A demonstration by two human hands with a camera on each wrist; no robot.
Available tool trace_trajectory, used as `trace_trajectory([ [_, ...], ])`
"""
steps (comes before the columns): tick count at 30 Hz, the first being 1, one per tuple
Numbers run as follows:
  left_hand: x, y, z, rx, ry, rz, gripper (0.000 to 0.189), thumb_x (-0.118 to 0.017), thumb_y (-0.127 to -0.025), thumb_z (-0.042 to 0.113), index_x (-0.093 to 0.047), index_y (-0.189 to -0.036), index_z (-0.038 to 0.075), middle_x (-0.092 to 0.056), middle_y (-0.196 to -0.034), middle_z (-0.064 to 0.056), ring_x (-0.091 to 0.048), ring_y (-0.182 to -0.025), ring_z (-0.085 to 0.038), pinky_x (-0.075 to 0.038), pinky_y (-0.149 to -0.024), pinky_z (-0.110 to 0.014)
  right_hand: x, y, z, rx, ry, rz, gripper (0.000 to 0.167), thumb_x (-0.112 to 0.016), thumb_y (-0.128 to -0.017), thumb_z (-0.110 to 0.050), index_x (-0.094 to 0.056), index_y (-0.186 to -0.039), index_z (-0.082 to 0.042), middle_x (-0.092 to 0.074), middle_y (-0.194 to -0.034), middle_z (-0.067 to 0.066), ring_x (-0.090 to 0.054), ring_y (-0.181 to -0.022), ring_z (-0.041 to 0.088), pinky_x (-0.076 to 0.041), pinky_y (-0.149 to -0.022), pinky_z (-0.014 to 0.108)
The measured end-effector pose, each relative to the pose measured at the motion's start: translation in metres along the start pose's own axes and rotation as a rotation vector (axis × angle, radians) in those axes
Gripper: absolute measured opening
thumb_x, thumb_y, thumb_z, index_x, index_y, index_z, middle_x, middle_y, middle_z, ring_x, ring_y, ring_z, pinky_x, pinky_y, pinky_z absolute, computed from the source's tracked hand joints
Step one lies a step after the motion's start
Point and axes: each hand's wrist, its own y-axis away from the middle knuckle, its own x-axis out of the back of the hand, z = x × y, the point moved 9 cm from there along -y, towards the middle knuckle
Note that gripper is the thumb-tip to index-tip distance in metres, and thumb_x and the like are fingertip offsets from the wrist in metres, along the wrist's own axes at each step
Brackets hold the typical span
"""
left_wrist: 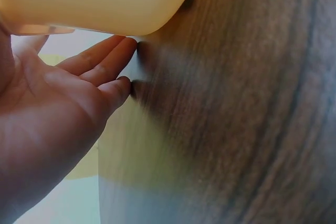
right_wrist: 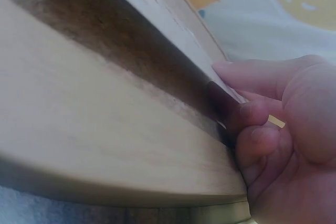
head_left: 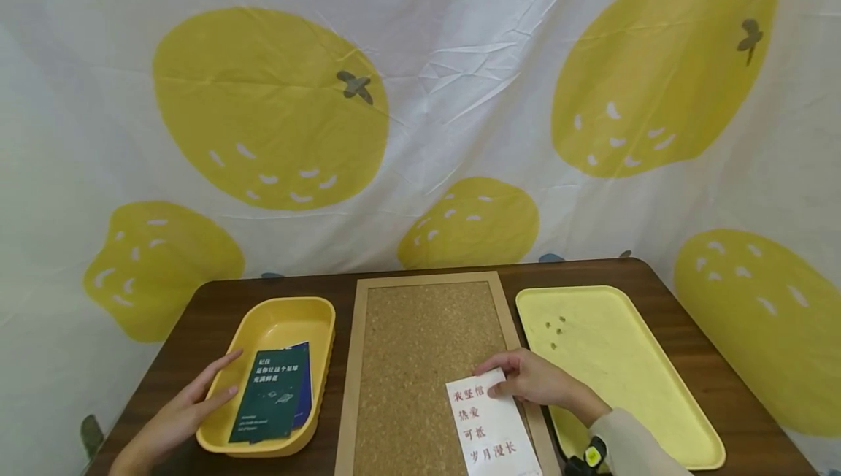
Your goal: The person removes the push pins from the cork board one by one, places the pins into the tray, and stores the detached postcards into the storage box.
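My right hand [head_left: 525,379] pinches the upper right corner of a white card [head_left: 485,417] printed with red Chinese characters. The card is held over the right side of a wood-framed corkboard [head_left: 420,337]; in the right wrist view the corkboard's frame [right_wrist: 121,135] lies just below the card [right_wrist: 173,35]. At the left, my left hand [head_left: 174,421] rests against the side of a yellow basket [head_left: 279,323] with its fingers fairly straight. Its fingertips [left_wrist: 123,51] reach down beside the basket wall [left_wrist: 105,3]. Inside the basket, a dark green card [head_left: 272,392] overlaps a purple-blue card [head_left: 304,396].
A pale yellow tray [head_left: 631,374] stands right of the corkboard, with several small brass-coloured pieces [head_left: 558,331] near its far left corner. The dark wooden table [head_left: 217,308] ends at a white curtain [head_left: 434,16] with yellow fruit prints.
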Motion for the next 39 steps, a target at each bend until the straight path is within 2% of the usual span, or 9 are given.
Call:
trace_trajectory([
  [9,-0.001,0.001,-0.001,0.004,0.016,0.005,0.072,-0.057,-0.101,0.033,-0.016,-0.158,0.018,-0.016,-0.154,-0.026,-0.054,-0.107,-0.030,-0.054,-0.085,-0.039,0.004,-0.002,0.002,-0.031,-0.021,-0.001,0.034,-0.070,-0.089,-0.007,-0.068,-0.123,-0.001,-0.074,-0.103,0.014,-0.068,-0.078,0.011,-0.050,-0.060,0.019],
  [13,-0.001,0.002,-0.001,-0.006,0.017,0.001,0.072,-0.056,-0.101,0.032,-0.015,-0.159,0.018,-0.014,-0.155,-0.026,-0.052,-0.111,-0.032,-0.053,-0.086,-0.040,0.006,-0.001,0.002,-0.053,-0.023,0.007,0.036,-0.070,-0.090,-0.010,-0.067,-0.125,-0.002,-0.075,-0.096,0.011,-0.053,-0.054,0.005,-0.038,-0.045,0.018],
  [16,-0.001,0.002,-0.002,0.001,-0.003,0.004,0.073,-0.057,-0.100,0.035,-0.016,-0.159,0.018,-0.013,-0.156,-0.026,-0.047,-0.117,-0.036,-0.053,-0.089,-0.042,0.008,-0.001,0.002,-0.070,-0.033,0.015,0.037,-0.070,-0.090,-0.013,-0.066,-0.126,-0.003,-0.075,-0.090,0.008,-0.037,-0.043,0.003,-0.030,-0.040,0.017],
  [17,0.000,0.002,-0.002,0.005,-0.009,0.006,0.074,-0.058,-0.100,0.036,-0.016,-0.158,0.019,-0.013,-0.157,-0.026,-0.045,-0.119,-0.037,-0.052,-0.090,-0.043,0.008,-0.001,0.003,-0.073,-0.038,0.017,0.037,-0.070,-0.090,-0.013,-0.066,-0.126,-0.003,-0.075,-0.088,0.008,-0.036,-0.042,0.003,-0.030,-0.039,0.017],
  [26,0.001,0.001,-0.003,0.015,-0.021,0.007,0.077,-0.059,-0.098,0.041,-0.016,-0.158,0.020,-0.012,-0.158,-0.026,-0.041,-0.124,-0.041,-0.050,-0.095,-0.051,0.011,-0.005,0.000,-0.070,-0.021,0.029,0.039,-0.071,-0.091,-0.017,-0.066,-0.127,-0.004,-0.076,-0.087,0.006,-0.036,-0.041,0.003,-0.031,-0.039,0.018],
  [32,0.000,-0.001,-0.002,0.011,-0.017,-0.001,0.078,-0.058,-0.098,0.043,-0.015,-0.159,0.021,-0.004,-0.161,-0.026,-0.029,-0.134,-0.046,-0.041,-0.103,-0.063,0.009,-0.011,-0.009,-0.056,-0.030,0.024,0.041,-0.070,-0.091,-0.016,-0.064,-0.129,0.000,-0.076,-0.087,0.009,-0.032,-0.039,0.003,-0.028,-0.039,0.018],
  [39,0.000,-0.001,-0.001,0.010,-0.015,0.003,0.078,-0.058,-0.098,0.041,-0.015,-0.159,0.021,-0.004,-0.161,-0.025,-0.030,-0.133,-0.044,-0.042,-0.103,-0.060,0.009,-0.022,-0.018,-0.053,-0.033,0.033,0.042,-0.071,-0.090,-0.017,-0.064,-0.128,-0.001,-0.076,-0.093,0.008,-0.030,-0.041,0.004,-0.027,-0.040,0.018],
])
